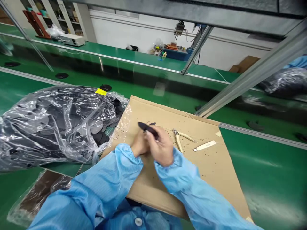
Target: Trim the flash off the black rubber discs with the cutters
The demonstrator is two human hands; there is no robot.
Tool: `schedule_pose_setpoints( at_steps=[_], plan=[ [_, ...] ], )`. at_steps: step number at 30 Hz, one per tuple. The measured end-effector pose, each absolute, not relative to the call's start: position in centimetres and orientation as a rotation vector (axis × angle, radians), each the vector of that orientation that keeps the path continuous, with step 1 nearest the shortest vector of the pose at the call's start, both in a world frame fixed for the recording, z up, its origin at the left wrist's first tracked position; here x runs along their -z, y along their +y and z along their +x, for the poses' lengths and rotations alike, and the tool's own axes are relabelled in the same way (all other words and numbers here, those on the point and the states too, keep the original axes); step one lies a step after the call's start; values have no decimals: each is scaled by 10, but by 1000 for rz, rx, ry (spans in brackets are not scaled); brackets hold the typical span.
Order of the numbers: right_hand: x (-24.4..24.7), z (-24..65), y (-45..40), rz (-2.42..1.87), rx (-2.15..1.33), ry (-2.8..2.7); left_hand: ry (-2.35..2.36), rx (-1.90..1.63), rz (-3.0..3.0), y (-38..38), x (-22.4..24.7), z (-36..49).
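Observation:
Above a brown cardboard sheet [192, 175] my two hands are close together. My right hand [161, 147] is closed round a thin black disc [145, 126], seen nearly edge-on. Partly behind it, my left hand [139, 143] is bent inward at the disc's lower side; its fingers are mostly hidden. A second dark edge shows just behind the disc. To the right of my hands lie pliers [177, 135] with pale handles and a cream-coloured cutter [205, 146]. Small black bits are scattered over the cardboard.
A large clear bag of black discs [59, 124] fills the left side. A metal post [240, 80] rises beyond the cardboard. Loose black discs lie on the green conveyor [144, 86]. A flat plastic-wrapped brown piece [38, 191] is at the lower left.

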State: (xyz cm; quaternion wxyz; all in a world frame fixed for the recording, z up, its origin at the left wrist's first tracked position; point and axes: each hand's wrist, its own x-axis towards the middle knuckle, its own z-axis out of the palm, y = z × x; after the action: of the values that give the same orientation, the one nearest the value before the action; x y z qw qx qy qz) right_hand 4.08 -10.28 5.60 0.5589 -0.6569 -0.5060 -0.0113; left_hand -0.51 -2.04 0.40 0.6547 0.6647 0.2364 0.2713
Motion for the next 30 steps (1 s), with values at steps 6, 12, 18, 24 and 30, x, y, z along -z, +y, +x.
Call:
schedule_pose_setpoints(
  at_steps=[6,12,18,24,30],
  plan=[
    [-17,101,-150,-1622,424,-1015,485,-669,1513,-26,11,-4],
    [-5,95,-146,-1627,175,-1210,441,-611,1444,-28,13,-4],
    [-9,92,-145,-1614,165,-1175,336,-592,1254,-29,-2,-7],
    [-7,91,-147,-1731,285,-1083,404,-679,1226,-26,-1,-4],
    [0,97,-145,-1587,-70,-829,483,-700,1152,-23,-1,-1]
  ],
)
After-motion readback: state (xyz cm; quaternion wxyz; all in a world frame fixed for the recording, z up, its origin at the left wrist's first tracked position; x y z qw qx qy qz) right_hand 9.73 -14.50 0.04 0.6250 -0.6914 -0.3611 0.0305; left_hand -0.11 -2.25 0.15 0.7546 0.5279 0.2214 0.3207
